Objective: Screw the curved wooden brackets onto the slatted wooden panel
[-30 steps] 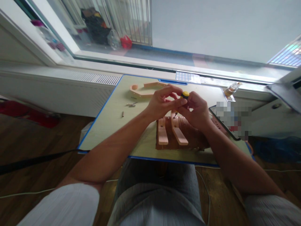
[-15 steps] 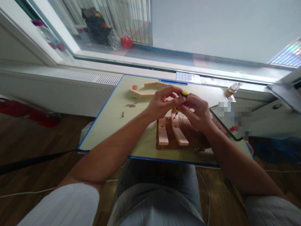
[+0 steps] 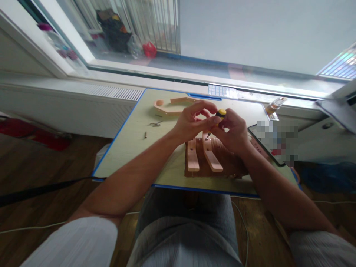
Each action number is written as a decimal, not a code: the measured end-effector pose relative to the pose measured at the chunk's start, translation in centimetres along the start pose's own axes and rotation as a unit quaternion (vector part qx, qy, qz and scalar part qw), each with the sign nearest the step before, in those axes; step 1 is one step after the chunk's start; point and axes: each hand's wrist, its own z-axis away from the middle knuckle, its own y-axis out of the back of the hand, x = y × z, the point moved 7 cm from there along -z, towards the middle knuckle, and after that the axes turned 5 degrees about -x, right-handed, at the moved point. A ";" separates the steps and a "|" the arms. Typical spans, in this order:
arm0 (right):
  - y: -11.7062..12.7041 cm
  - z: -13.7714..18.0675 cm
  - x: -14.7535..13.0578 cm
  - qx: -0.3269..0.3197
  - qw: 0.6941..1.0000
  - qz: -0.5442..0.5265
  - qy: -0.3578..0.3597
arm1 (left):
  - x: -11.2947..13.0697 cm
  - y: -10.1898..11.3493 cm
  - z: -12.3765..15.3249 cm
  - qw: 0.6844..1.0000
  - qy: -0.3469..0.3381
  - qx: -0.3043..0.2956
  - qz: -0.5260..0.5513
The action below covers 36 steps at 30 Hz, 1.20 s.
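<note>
A screwdriver (image 3: 221, 113) with a yellow and black handle leans over the board, its thin shaft pointing down at a curved wooden hook (image 3: 213, 158). My left hand (image 3: 194, 118) pinches the handle from the left with thumb and forefinger. From the right, my right hand (image 3: 233, 129) has its fingers closed around the handle's lower part. The shaft's tip meets the hook's upper part, where a small metal screw head seems to sit. Beside it, a second wooden hook (image 3: 192, 158) with a dark hole lies on the brown board (image 3: 232, 165). My fingers partly hide the hooks' far ends.
Two more curved wooden pieces (image 3: 169, 112) lie at the back of the blue-edged table (image 3: 125, 155). Several loose screws (image 3: 155, 124) and a single screw (image 3: 145, 135) are to the left. A tablet (image 3: 268, 148) stands at the right; a window sill (image 3: 178, 82) runs behind.
The screwdriver's handle has tilted slightly to the right and turned within my fingers. My right-hand fingers have shifted around it; the hooks and board stay put.
</note>
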 end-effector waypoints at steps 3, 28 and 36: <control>0.1 0.0 0.0 0.004 1.000 0.010 0.005 | -0.1 0.1 0.1 1.000 0.002 0.001 0.000; -0.2 0.0 -0.5 -0.014 1.000 -0.016 -0.003 | 0.0 0.0 0.1 1.000 -0.004 -0.011 0.000; -0.1 0.1 -0.1 0.002 1.000 -0.002 -0.014 | -0.3 0.0 0.1 1.000 -0.006 -0.007 -0.011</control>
